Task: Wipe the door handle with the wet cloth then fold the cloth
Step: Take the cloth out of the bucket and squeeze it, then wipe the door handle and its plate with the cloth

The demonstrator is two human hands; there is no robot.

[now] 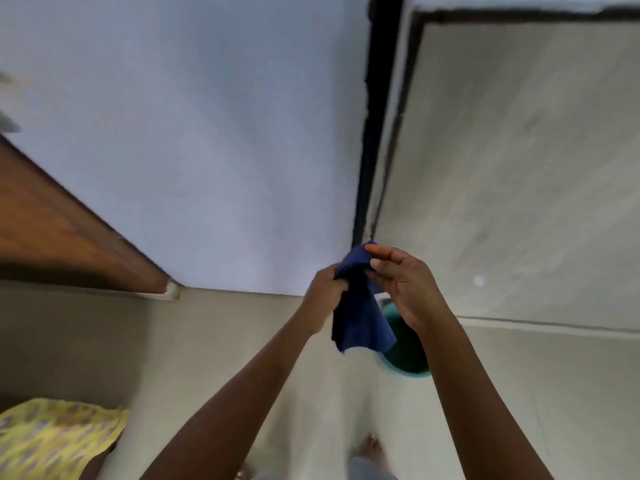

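A dark blue cloth (360,320) hangs between both hands in front of a pale wall. My left hand (323,289) is closed around the cloth's upper left edge. My right hand (403,285) pinches the upper right part, thumb and forefinger on the top corner, other fingers spread. The lower half of the cloth dangles loose below the hands. A brown wooden door (59,233) stands at the left, seen edge-on. A grey blurred shape at the far left edge may be the handle; I cannot tell.
A green bucket (405,351) sits on the floor beneath the cloth, partly hidden by my right wrist. A black vertical frame (377,116) divides the white wall from a beige surface at the right. Yellow patterned fabric (55,441) shows at bottom left. Bare feet (374,448) stand below.
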